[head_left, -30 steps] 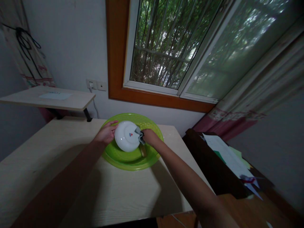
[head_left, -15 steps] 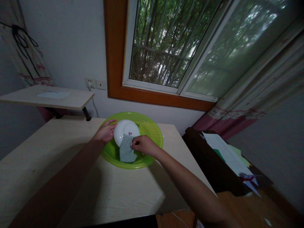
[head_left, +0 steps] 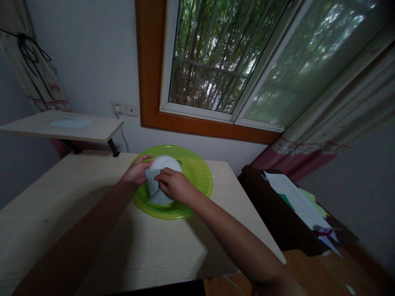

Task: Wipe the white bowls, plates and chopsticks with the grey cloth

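A white bowl or plate (head_left: 167, 161) is tilted up inside a green plastic basin (head_left: 202, 181). My left hand (head_left: 137, 170) grips its left rim, thumb and fingers on the edge. In my right hand (head_left: 174, 183) is a grey-green cloth (head_left: 157, 191), pinched between the fingers and pressed against the white dish. The cloth's lower part hangs down into the basin. Cloth and right hand cover the lower half of the dish, so whether it is a bowl or a plate I cannot tell.
The basin stands on a pale wooden table (head_left: 160, 246) against the wall under a window. At the left a raised shelf (head_left: 37, 123) carries a sheet of paper (head_left: 70, 123). Right of the table, papers (head_left: 293, 197) lie on a dark piece of furniture (head_left: 265, 213).
My right hand has moved left and slightly up across the dish, taking the cloth along toward my left hand. The left hand keeps its hold on the dish.
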A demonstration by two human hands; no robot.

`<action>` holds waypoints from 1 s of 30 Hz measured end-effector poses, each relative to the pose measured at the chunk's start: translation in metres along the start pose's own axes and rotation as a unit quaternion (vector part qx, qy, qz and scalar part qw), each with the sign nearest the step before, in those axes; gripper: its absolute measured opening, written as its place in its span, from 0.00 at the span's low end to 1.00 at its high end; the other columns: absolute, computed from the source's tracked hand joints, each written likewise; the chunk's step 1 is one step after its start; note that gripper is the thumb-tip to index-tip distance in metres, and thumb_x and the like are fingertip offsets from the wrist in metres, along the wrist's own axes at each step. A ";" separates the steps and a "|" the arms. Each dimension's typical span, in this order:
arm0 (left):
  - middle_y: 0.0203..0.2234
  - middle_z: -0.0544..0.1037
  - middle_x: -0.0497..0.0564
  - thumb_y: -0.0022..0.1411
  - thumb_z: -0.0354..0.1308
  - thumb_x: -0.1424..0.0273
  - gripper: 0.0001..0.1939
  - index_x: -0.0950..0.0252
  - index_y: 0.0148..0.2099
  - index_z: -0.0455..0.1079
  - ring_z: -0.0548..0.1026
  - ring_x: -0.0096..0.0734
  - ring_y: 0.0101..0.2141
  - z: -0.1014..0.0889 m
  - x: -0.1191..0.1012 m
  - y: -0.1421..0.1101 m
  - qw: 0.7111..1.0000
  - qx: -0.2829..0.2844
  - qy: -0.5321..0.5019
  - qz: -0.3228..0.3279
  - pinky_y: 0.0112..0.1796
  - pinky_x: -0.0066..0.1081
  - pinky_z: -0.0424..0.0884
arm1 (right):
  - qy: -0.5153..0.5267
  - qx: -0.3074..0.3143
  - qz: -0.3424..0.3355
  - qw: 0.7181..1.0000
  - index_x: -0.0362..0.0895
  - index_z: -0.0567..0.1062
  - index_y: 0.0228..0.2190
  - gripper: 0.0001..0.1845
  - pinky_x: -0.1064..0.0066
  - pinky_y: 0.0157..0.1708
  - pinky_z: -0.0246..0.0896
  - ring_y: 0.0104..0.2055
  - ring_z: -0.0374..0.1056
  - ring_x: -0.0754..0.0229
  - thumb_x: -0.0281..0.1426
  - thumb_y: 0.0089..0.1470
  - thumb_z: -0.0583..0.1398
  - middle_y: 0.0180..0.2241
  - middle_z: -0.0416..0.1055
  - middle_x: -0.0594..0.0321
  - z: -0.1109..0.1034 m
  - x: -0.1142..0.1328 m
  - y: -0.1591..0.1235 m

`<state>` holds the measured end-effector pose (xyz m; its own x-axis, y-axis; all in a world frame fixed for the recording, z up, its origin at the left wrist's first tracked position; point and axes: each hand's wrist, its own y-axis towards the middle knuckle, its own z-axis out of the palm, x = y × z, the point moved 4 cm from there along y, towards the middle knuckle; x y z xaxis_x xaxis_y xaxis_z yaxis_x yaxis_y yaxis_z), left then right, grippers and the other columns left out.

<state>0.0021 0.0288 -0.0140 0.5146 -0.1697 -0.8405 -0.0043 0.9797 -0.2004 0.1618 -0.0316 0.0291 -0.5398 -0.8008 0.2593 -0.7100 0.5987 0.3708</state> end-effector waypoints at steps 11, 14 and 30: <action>0.30 0.79 0.53 0.58 0.58 0.87 0.15 0.68 0.46 0.69 0.78 0.26 0.26 0.003 -0.001 -0.002 0.999 -0.019 -0.027 -0.003 0.27 0.23 0.74 | -0.079 0.159 0.040 0.983 0.44 0.81 0.37 0.10 0.73 0.37 0.61 0.36 0.68 0.62 0.24 0.56 0.60 0.42 0.72 0.58 -0.002 -0.059 -0.055; 0.31 0.79 0.53 0.57 0.59 0.87 0.16 0.68 0.46 0.69 0.78 0.26 0.26 0.001 -0.001 -0.001 0.999 -0.021 -0.029 -0.003 0.27 0.23 0.74 | -0.112 0.149 0.151 0.971 0.43 0.82 0.37 0.11 0.72 0.39 0.62 0.36 0.68 0.61 0.23 0.56 0.59 0.40 0.73 0.57 -0.011 -0.087 -0.058; 0.27 0.78 0.50 0.56 0.59 0.87 0.15 0.69 0.45 0.68 0.77 0.26 0.25 0.003 -0.002 -0.002 1.000 -0.019 -0.023 0.000 0.27 0.23 0.74 | 0.107 -0.051 -0.015 0.993 0.43 0.79 0.44 0.11 0.69 0.47 0.64 0.43 0.68 0.61 0.25 0.61 0.59 0.41 0.72 0.57 -0.032 -0.022 -0.015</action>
<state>0.0034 0.0278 -0.0104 0.5535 -0.1641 -0.8165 -0.0364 0.9747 -0.2205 0.1987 -0.0233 0.0462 -0.4026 -0.8097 0.4270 -0.6686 0.5787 0.4669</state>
